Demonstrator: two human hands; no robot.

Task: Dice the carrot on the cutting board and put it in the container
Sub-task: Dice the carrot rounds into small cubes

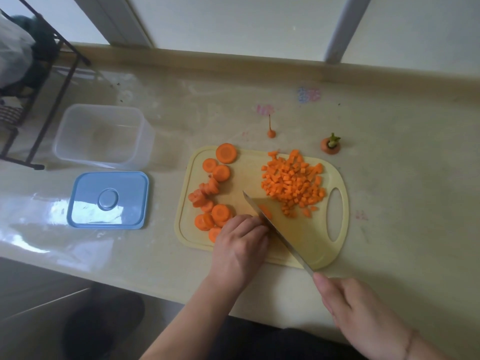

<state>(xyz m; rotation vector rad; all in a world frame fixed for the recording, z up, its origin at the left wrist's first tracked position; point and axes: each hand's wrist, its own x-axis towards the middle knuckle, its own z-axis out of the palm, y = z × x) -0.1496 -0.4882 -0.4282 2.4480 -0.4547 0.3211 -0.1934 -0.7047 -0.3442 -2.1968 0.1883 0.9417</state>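
Pale yellow cutting board (262,175) lies flat on a glossy beige counter (402,193), handle slot toward the right. Left hand (240,245) sits on the board's near-left part, fingers curled down over a carrot piece (265,210) that shows orange just past the fingertips, right against the blade. Right hand (363,318) wraps the knife's handle, which is hidden in the fist; forefinger reaches toward the blade's heel. Knife (275,229) runs diagonally from lower right to upper left, tip over mid-board, blade touching the left fingers. Diced carrot (293,183) is heaped on the board's right half; carrot rounds (215,193) curve along its left edge, some stacked or leaning. Clear plastic container (102,136) stands well apart to the left, uncovered, no carrot visible in it. Its blue lid (109,200) lies flat just in front of it. Beyond the board, on the counter: root tip (271,131) and leafy carrot top (330,145).
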